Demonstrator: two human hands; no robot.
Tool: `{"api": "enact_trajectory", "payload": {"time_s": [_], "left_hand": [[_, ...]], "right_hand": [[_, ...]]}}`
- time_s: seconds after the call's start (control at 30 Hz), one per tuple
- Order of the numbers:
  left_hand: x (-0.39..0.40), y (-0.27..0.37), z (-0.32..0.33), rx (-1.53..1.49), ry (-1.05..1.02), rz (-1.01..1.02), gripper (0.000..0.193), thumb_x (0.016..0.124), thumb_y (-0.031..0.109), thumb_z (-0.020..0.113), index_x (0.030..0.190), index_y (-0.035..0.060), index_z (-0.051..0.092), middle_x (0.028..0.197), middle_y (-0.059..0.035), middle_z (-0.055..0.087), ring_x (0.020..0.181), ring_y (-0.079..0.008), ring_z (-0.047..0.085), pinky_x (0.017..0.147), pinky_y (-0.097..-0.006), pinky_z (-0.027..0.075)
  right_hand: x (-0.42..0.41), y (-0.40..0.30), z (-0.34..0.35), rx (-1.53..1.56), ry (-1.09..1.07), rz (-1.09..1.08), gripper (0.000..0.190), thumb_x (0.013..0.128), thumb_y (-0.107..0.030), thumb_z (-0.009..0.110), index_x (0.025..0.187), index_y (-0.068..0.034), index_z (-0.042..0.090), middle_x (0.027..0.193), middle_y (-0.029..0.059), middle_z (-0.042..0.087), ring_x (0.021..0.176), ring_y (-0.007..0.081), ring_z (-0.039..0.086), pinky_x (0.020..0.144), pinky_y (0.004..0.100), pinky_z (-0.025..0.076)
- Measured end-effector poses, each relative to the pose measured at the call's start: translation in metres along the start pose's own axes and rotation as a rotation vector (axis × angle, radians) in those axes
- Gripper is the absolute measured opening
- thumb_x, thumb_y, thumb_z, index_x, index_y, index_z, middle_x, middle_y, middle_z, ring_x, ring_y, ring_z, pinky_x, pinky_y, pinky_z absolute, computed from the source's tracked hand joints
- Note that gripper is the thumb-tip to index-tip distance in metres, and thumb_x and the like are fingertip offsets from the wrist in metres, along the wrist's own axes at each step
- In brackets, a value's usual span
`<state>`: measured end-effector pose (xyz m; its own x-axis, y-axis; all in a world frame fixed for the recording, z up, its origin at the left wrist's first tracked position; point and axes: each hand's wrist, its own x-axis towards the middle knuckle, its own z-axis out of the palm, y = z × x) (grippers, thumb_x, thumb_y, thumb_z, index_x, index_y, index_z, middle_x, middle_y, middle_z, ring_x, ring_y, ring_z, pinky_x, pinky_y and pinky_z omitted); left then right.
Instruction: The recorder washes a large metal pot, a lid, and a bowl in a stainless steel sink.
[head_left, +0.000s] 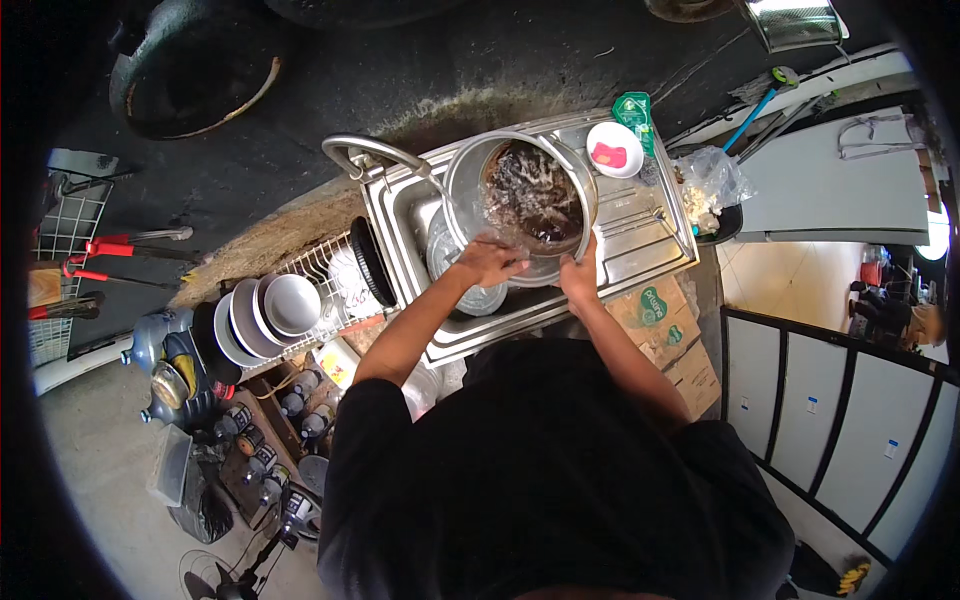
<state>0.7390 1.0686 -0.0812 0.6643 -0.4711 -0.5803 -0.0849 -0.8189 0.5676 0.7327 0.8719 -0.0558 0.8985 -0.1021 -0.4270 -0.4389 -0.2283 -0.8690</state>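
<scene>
A large metal pot is tilted over the edge between the basin and drainboard of a stainless-steel sink; brownish water moves inside it. With its fingers spread, my left hand lies at the pot's near left rim; whether it grips the rim is unclear. My right hand holds the pot's near right rim. The curved faucet reaches to the pot's left side. Beneath the pot, a round metal lid or pan rests in the basin. A white bowl with a pink-red item stands on the drainboard beside a green packet.
Left of the sink, a white wire dish rack holds stacked bowls. A plastic bag lies beyond the drainboard's right edge. Cardboard boxes stand below it. Water jugs, bottles and a fan are at lower left.
</scene>
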Motion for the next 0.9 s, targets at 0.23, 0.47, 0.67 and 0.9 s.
{"api": "enact_trajectory", "payload": {"time_s": [0.23, 0.47, 0.67, 0.9], "left_hand": [[0.011, -0.024, -0.039, 0.865, 0.323, -0.276, 0.070, 0.090, 0.041, 0.042, 0.148, 0.0034, 0.028, 0.158, -0.0116, 0.018, 0.147, -0.0226, 0.010, 0.119, -0.0397, -0.002], [-0.005, -0.020, -0.065, 0.710, 0.644, -0.181, 0.095, 0.078, 0.014, 0.066, 0.153, 0.0108, 0.007, 0.160, -0.0077, 0.007, 0.147, -0.0228, 0.007, 0.118, -0.0423, 0.011], [-0.010, -0.026, -0.056, 0.080, 0.988, -0.387, 0.095, 0.079, 0.014, 0.068, 0.153, 0.0224, 0.009, 0.138, -0.0240, 0.038, 0.117, -0.0318, 0.050, 0.094, -0.0464, 0.043], [0.019, -0.072, 0.005, -0.652, 1.196, -0.243, 0.030, 0.083, 0.020, 0.069, 0.107, 0.0027, 0.061, 0.067, -0.0195, 0.063, 0.058, -0.0322, 0.061, 0.059, -0.0414, 0.046]], "right_hand": [[0.001, -0.029, -0.006, 0.093, -0.074, 0.193, 0.057, 0.089, -0.001, 0.043, 0.140, -0.016, 0.024, 0.118, 0.0116, 0.052, 0.091, 0.0223, 0.062, 0.060, 0.0377, 0.061], [0.026, -0.058, -0.039, -0.074, -0.344, 0.337, 0.048, 0.093, -0.007, 0.048, 0.135, -0.007, 0.024, 0.117, 0.0218, 0.053, 0.085, 0.0314, 0.067, 0.060, 0.0418, 0.063], [0.045, -0.082, -0.064, -0.340, -0.459, 0.264, 0.052, 0.089, -0.007, 0.048, 0.138, -0.006, 0.031, 0.112, 0.0148, 0.053, 0.082, 0.0251, 0.064, 0.059, 0.0388, 0.063], [0.055, -0.142, -0.047, -0.781, -0.496, -0.064, 0.051, 0.086, -0.011, 0.054, 0.134, -0.001, 0.042, 0.114, 0.0236, 0.061, 0.095, 0.0326, 0.065, 0.075, 0.0405, 0.057]]}}
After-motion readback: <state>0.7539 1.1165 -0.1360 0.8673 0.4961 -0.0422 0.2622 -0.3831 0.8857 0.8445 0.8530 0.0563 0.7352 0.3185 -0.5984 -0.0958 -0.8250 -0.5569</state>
